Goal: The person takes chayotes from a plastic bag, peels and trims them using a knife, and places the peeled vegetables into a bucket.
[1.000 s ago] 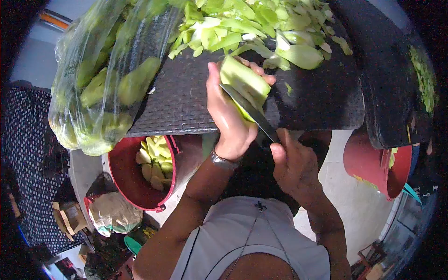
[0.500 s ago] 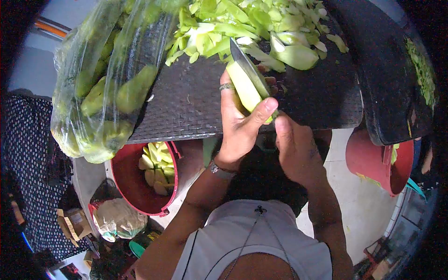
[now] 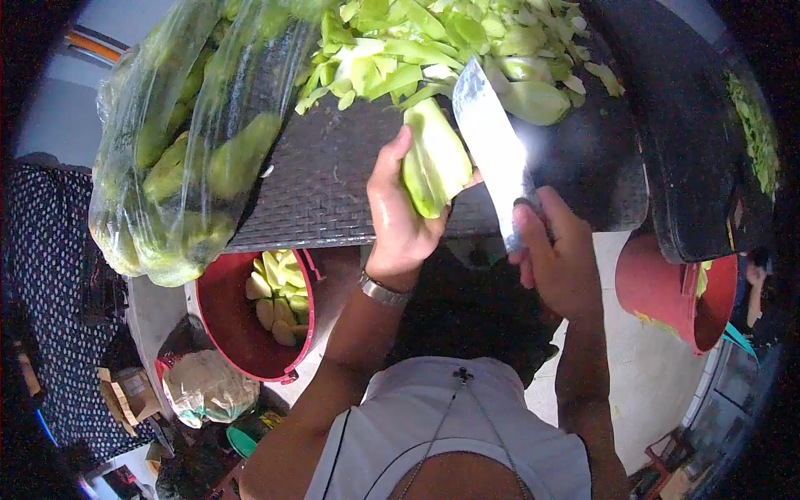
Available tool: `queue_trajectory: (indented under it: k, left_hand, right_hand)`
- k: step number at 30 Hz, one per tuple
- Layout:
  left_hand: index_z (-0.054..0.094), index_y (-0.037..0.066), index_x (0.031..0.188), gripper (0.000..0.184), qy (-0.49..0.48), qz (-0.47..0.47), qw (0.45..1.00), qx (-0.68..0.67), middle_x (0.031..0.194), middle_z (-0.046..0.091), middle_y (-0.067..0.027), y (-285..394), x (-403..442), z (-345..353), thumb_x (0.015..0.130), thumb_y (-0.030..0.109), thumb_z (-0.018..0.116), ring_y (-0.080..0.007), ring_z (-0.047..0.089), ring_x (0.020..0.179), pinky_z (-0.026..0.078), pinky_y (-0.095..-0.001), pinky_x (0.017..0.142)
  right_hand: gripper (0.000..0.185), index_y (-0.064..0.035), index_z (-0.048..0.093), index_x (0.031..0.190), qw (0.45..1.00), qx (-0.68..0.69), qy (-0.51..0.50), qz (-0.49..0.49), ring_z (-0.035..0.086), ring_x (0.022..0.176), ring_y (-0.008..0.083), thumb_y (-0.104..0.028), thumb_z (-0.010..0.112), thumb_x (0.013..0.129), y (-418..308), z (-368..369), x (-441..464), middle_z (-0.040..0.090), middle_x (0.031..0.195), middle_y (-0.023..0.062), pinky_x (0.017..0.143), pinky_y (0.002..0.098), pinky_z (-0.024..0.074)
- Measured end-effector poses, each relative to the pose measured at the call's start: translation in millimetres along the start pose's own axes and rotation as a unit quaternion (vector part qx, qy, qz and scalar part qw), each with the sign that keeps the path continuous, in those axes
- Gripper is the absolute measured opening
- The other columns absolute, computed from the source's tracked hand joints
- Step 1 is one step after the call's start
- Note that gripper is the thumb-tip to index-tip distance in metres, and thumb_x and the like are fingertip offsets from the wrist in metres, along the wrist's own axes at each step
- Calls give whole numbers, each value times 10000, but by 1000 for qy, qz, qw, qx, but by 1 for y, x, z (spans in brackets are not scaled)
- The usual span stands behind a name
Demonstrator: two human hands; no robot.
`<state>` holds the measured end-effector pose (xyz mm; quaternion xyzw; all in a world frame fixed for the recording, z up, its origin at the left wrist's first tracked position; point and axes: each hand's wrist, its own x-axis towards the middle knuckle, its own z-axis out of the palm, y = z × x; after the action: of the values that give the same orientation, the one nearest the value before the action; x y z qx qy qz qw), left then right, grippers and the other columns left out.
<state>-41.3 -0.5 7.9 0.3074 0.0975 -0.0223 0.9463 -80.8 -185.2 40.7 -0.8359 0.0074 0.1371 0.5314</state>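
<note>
My left hand is wrapped round a peeled pale-green fruit, its thumb along the left side. A long hollow or groove runs down the fruit's upward face. In my right hand is a broad-bladed knife, gripped by its handle. The blade points up and away, its flat side bright with glare, just right of the fruit and apart from it. Beyond both hands lies a heap of green peelings on the dark woven tabletop. A whole pale fruit rests at the heap's near edge.
A clear plastic bag of green fruits hangs over the table's left edge. Below it, a red bucket holds pale cut pieces. Another red bucket stands at right, beside a dark surface with green scraps.
The knife has come off the fruit and swung right, its flat side now facing me. My left hand has turned the fruit so its hollowed face shows. Both hands have moved apart.
</note>
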Motion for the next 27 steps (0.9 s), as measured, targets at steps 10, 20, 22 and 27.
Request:
queue_trajectory:
  k: [10,20,22,27]
  left_hand:
    - [490,13,1437,566,31,127,982,133,1300,615,-104,-12,8,6,1029,401,538,-192,633,1121,514,-327,945]
    - [447,9,1492,506,-40,86,988,118,1309,621,-115,-10,4,3,1078,294,502,-173,627,1137,524,-327,967]
    - [444,6,1493,504,-30,81,988,131,1304,623,-112,-9,1,5,1079,287,500,-171,630,1130,522,-329,972]
    - [540,25,1357,498,8,71,983,168,1149,663,-74,-27,-6,9,1062,424,497,-161,658,962,533,-306,840]
  right_hand:
    - [187,-6,495,1048,995,-91,8,-48,645,731,510,-190,530,1044,19,19,-14,616,701,288,557,555,459]
    - [225,11,499,1114,996,-79,-4,-39,639,775,529,-205,515,1052,16,22,-12,628,772,314,611,584,462]
    - [239,10,503,1127,996,-78,-8,-37,639,790,532,-218,506,1055,18,21,-13,632,786,314,633,593,464]
    - [337,1,536,1222,985,-134,35,-103,605,487,286,-292,439,1085,28,31,-7,630,688,176,512,400,479]
